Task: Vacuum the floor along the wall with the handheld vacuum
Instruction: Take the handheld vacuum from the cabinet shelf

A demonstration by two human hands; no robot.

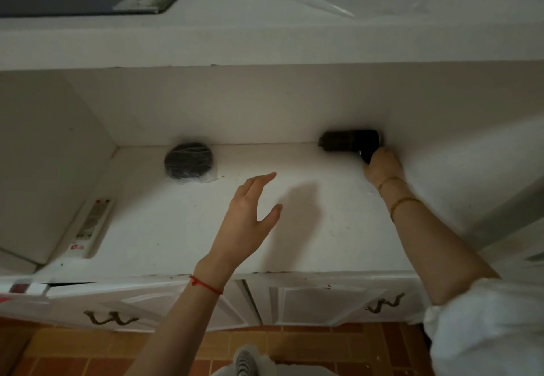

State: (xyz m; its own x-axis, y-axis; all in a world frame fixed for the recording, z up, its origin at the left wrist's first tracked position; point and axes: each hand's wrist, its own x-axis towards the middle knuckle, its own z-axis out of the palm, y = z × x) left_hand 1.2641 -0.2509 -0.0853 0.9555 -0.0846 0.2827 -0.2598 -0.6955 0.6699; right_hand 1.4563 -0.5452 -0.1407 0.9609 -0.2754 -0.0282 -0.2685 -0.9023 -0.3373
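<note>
At the back of the white counter (294, 228), toward two o'clock, your right hand (381, 165) is wrapped tight round the grip of the black, barrel-shaped handheld vacuum (350, 141). The barrel lies flat along the seam where the counter meets the white back wall (265, 104), with its nozzle end pointing to nine o'clock. That grip seems chosen to keep the mouth pressed into the corner line, where dust collects.

Your left hand (250, 213) hangs over the middle of the counter with fingers spread wide and nothing in it. It sits apart from the vacuum, probably for balance as you lean in, or ready to shift what lies ahead.

Further along the seam, at about eleven o'clock from that hand, a dark round bundle wrapped in clear plastic (188, 163) rests near the wall, right in the nozzle's likely path. You may need to lift it aside.

At nine o'clock a long white remote control (92, 227) lies beside the side panel, well clear of both hands.

Below, at six o'clock, the reddish tiled floor (73, 352) shows under the cabinet doors, so the floor itself looks not yet reached by the vacuum.
</note>
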